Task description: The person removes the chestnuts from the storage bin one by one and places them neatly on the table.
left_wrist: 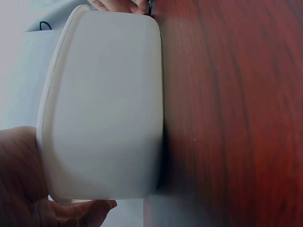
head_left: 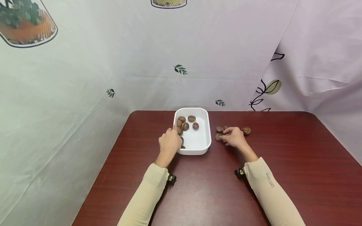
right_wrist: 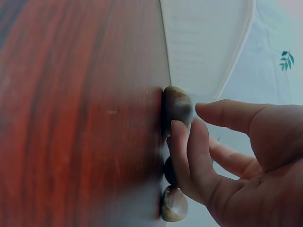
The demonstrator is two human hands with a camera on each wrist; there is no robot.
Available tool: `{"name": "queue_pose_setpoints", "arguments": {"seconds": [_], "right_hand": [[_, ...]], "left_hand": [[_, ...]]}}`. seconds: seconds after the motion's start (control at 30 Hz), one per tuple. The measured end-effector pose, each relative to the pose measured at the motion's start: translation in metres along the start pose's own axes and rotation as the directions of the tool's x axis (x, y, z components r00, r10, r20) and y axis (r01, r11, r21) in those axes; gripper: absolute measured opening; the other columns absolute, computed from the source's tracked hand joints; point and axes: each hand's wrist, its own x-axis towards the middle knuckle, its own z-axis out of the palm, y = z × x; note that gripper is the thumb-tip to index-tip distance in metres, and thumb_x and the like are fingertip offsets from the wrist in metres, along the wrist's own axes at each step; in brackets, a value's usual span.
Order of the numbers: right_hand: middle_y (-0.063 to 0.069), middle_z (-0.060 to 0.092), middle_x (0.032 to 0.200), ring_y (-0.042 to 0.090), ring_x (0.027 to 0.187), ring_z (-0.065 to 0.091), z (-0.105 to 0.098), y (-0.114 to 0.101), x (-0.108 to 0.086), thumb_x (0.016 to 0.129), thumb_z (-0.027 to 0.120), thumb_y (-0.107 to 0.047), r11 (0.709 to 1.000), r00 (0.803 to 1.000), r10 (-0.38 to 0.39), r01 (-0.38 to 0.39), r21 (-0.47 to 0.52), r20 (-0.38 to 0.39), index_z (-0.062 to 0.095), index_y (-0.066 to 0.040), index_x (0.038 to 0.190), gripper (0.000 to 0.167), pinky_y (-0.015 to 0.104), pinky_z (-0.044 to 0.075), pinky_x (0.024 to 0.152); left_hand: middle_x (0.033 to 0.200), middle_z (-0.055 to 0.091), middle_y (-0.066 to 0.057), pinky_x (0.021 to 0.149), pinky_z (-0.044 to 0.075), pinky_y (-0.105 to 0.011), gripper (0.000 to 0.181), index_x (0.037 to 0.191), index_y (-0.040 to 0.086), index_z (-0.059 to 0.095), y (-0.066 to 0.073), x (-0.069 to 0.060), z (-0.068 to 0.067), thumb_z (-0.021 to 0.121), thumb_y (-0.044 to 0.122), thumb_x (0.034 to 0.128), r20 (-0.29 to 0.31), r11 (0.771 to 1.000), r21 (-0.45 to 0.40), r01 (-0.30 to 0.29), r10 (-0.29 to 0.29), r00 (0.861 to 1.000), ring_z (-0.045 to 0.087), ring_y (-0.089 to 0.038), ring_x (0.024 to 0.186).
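Note:
A white tray (head_left: 200,151) near the table's far edge holds several rounded, glossy brown stones (head_left: 191,118), mostly along its left side. My left hand (head_left: 170,141) grips the tray's left rim, with a finger reaching over it. The tray's outer wall (left_wrist: 104,104) fills much of the left wrist view. To the right of the tray, my right hand (head_left: 234,137) bends its fingers and thumb around a brown stone (right_wrist: 177,106) on the table. More stones lie beside that hand, among them one on its left (head_left: 219,129) and one on its right (head_left: 246,131); the fingers partly hide others.
The dark red wooden table (head_left: 198,188) extends toward the front and both sides. A pale cloth wall (head_left: 198,56) with printed leaves hangs behind its far edge. Each forearm wears a beige sleeve (head_left: 147,194) with a small black device at the wrist.

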Motion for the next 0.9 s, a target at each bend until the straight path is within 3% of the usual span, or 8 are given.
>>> {"name": "queue_pose_setpoints", "arguments": {"seconds": [0.1,0.2,0.43,0.53,0.63,0.9], "right_hand": [[0.015,0.071,0.080,0.018,0.060,0.067,0.000,-0.005,-0.002,0.083,0.073,-0.008,0.993,0.997,-0.062,0.056,-0.100,-0.055,0.067,0.009,0.101,0.026,0.031,0.054,0.062],[0.016,0.070,0.085,0.027,0.075,0.066,0.001,-0.012,-0.005,0.083,0.073,-0.013,0.978,0.987,-0.122,0.102,-0.183,-0.101,0.069,0.007,0.102,0.027,0.038,0.050,0.073],[0.020,0.072,0.099,0.035,0.096,0.067,0.009,-0.037,-0.011,0.086,0.073,-0.018,0.981,0.984,-0.143,0.128,-0.144,-0.103,0.068,0.005,0.109,0.032,0.049,0.041,0.096],[0.020,0.072,0.101,0.034,0.099,0.068,0.015,-0.049,-0.013,0.087,0.072,-0.018,0.983,0.985,-0.150,0.140,-0.117,-0.086,0.068,0.004,0.111,0.033,0.048,0.042,0.098],[0.019,0.072,0.099,0.033,0.097,0.069,0.024,-0.062,-0.016,0.086,0.073,-0.017,0.984,0.985,-0.158,0.151,-0.090,-0.076,0.069,0.003,0.110,0.032,0.047,0.052,0.086],[0.019,0.072,0.103,0.030,0.093,0.070,0.049,-0.084,-0.020,0.084,0.072,-0.014,0.974,0.975,-0.217,0.213,-0.076,-0.054,0.070,0.002,0.107,0.028,0.042,0.054,0.082]], "left_hand": [[0.111,0.064,-0.012,0.072,0.052,-0.053,0.056,0.148,0.015,0.048,0.000,0.000,0.000,0.052,0.021,0.0923,0.000,1.000,-0.002,-0.002,0.002,1.000,0.067,-0.040,0.093],[0.110,0.064,-0.013,0.072,0.052,-0.054,0.056,0.147,0.014,0.048,0.000,0.000,0.000,0.052,0.022,0.0924,-0.005,1.000,-0.008,-0.007,0.007,1.000,0.067,-0.040,0.092],[0.106,0.064,-0.013,0.071,0.052,-0.053,0.056,0.146,0.014,0.049,-0.001,0.000,-0.001,0.054,0.023,0.0915,-0.015,1.000,-0.009,-0.012,0.012,1.000,0.068,-0.040,0.091],[0.106,0.064,-0.012,0.071,0.052,-0.053,0.056,0.147,0.014,0.049,-0.002,0.000,0.000,0.055,0.023,0.0916,-0.018,1.000,-0.006,-0.012,0.012,1.000,0.068,-0.040,0.090],[0.106,0.064,-0.012,0.071,0.053,-0.053,0.056,0.147,0.014,0.049,-0.002,-0.001,0.000,0.054,0.023,0.0917,-0.019,1.000,-0.004,-0.011,0.011,1.000,0.068,-0.039,0.090],[0.111,0.064,-0.013,0.071,0.052,-0.054,0.056,0.147,0.013,0.048,-0.002,0.000,0.000,0.053,0.021,0.0917,-0.010,1.000,-0.009,-0.011,0.011,1.000,0.067,-0.041,0.092]]}}
